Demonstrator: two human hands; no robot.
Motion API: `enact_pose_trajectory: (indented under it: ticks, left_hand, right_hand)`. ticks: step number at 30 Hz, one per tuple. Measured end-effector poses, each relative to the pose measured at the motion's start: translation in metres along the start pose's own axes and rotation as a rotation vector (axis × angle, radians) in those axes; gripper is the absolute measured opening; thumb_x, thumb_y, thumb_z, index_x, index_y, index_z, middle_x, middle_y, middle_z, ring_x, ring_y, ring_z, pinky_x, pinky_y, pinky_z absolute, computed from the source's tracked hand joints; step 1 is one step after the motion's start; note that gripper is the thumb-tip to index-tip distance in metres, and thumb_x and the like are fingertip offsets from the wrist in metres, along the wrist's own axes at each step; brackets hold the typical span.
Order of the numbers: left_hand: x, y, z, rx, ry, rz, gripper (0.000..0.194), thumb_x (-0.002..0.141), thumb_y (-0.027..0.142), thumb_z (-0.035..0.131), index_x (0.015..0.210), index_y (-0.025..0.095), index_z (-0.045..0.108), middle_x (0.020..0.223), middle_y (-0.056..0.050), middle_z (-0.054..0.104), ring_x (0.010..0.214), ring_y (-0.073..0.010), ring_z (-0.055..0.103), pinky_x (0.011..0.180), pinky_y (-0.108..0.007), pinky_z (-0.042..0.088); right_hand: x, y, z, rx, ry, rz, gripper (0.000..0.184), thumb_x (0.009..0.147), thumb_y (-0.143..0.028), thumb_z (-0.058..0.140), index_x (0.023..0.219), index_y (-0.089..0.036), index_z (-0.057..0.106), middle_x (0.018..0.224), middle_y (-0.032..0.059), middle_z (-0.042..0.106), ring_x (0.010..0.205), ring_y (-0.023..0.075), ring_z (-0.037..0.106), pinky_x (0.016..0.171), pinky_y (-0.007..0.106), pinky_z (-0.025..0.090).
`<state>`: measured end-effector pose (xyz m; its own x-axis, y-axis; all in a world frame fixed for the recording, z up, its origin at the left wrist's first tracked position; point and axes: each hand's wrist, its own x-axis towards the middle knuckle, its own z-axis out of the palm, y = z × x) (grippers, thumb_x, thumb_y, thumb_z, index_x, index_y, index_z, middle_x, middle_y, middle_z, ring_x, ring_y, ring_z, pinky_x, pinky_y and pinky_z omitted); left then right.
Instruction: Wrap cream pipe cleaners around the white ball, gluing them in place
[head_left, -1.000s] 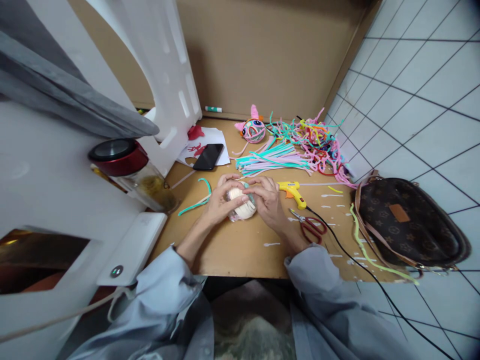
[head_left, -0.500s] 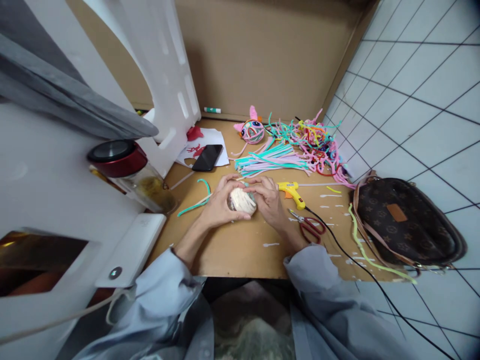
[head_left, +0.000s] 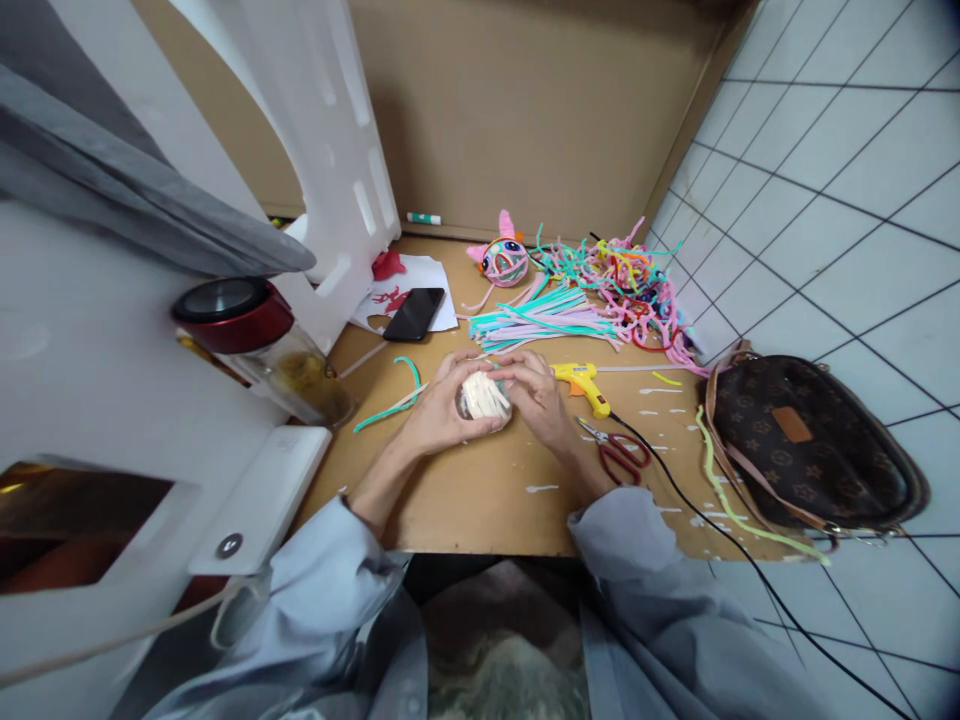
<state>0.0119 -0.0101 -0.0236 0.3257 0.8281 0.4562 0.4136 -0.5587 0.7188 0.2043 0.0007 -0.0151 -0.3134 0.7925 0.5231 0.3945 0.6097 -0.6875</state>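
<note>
A small ball wrapped in cream-coloured pipe cleaners [head_left: 484, 397] is between my two hands, low over the table. My left hand [head_left: 442, 408] curls round its left side, thumb along the near edge. The fingers of my right hand [head_left: 534, 393] press on its upper right side, with the fingertips close to those of the left. Part of the ball is covered by the fingers. Right of my right hand lies a yellow glue gun [head_left: 587, 385], and nearer me are red-handled scissors [head_left: 622, 452]. A teal pipe cleaner [head_left: 390, 410] lies left of my left hand.
Behind my hands is a bundle of teal and lilac pipe cleaners [head_left: 547, 320], with a tangled heap [head_left: 637, 275] beyond. A pink-eared ball figure [head_left: 505, 260], phone [head_left: 414, 314] and paper stand at the back. A glass bottle [head_left: 307, 385] is left, a brown bag [head_left: 817, 440] right.
The ball has turned slightly between my hands, showing its cream strands at a steeper slant. My right fingers have shifted a little; both hands stay in place.
</note>
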Motion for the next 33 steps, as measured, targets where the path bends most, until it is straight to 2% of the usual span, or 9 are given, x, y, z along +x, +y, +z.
enact_pose_trajectory:
  ticks: [4, 9, 13, 19, 24, 33]
  left_hand:
    - [0.000, -0.001, 0.001, -0.007, 0.000, -0.002, 0.071, 0.062, 0.047, 0.087, 0.122, 0.022, 0.058, 0.134, -0.013, 0.049, 0.130, -0.0334, 0.051, 0.112, -0.049, 0.041]
    - [0.001, 0.000, 0.000, 0.000, 0.028, 0.025, 0.062, 0.065, 0.039, 0.082, 0.119, 0.021, 0.059, 0.128, -0.012, 0.055, 0.123, -0.0308, 0.056, 0.109, -0.048, 0.044]
    - [0.001, 0.000, -0.003, -0.015, 0.011, 0.013, 0.056, 0.067, 0.036, 0.078, 0.117, 0.020, 0.060, 0.126, -0.012, 0.059, 0.122, -0.0292, 0.058, 0.108, -0.047, 0.044]
    - [0.002, 0.004, -0.008, -0.054, -0.021, -0.031, 0.054, 0.066, 0.033, 0.076, 0.116, 0.019, 0.062, 0.129, -0.012, 0.059, 0.123, -0.0295, 0.058, 0.109, -0.047, 0.044]
    - [0.003, 0.006, -0.011, -0.164, -0.041, -0.083, 0.059, 0.063, 0.037, 0.080, 0.116, 0.018, 0.062, 0.129, -0.013, 0.060, 0.123, -0.0317, 0.058, 0.110, -0.049, 0.042]
    - [0.004, 0.007, -0.011, -0.249, -0.093, -0.203, 0.061, 0.060, 0.039, 0.080, 0.114, 0.016, 0.063, 0.121, -0.012, 0.064, 0.112, -0.0293, 0.061, 0.099, -0.041, 0.049]
  right_hand:
    - [0.000, -0.001, 0.000, 0.046, 0.001, 0.004, 0.025, 0.091, -0.020, 0.050, 0.094, -0.025, 0.074, 0.108, 0.0052, 0.063, 0.111, 0.0212, 0.058, 0.100, 0.043, 0.044]
    - [0.000, -0.007, -0.001, 0.132, -0.013, -0.050, 0.018, 0.092, -0.031, 0.056, 0.095, -0.024, 0.072, 0.107, 0.0057, 0.065, 0.109, 0.0216, 0.060, 0.100, 0.042, 0.046]
    - [0.000, -0.013, -0.002, 0.156, -0.039, -0.045, 0.017, 0.088, -0.038, 0.064, 0.095, -0.024, 0.071, 0.108, 0.0062, 0.066, 0.109, 0.0222, 0.060, 0.102, 0.043, 0.046]
    - [0.001, -0.017, -0.007, 0.173, -0.108, -0.022, 0.019, 0.083, -0.030, 0.067, 0.100, -0.022, 0.069, 0.112, 0.0072, 0.065, 0.112, 0.0221, 0.060, 0.104, 0.043, 0.045]
    - [0.001, -0.020, -0.011, 0.185, -0.140, -0.001, 0.021, 0.084, -0.027, 0.064, 0.103, -0.022, 0.069, 0.114, 0.0076, 0.063, 0.115, 0.0222, 0.059, 0.105, 0.043, 0.044]
    - [-0.002, -0.017, -0.010, 0.137, -0.155, 0.018, 0.023, 0.084, -0.022, 0.060, 0.105, -0.022, 0.069, 0.110, 0.0063, 0.062, 0.111, 0.0208, 0.060, 0.102, 0.041, 0.046]
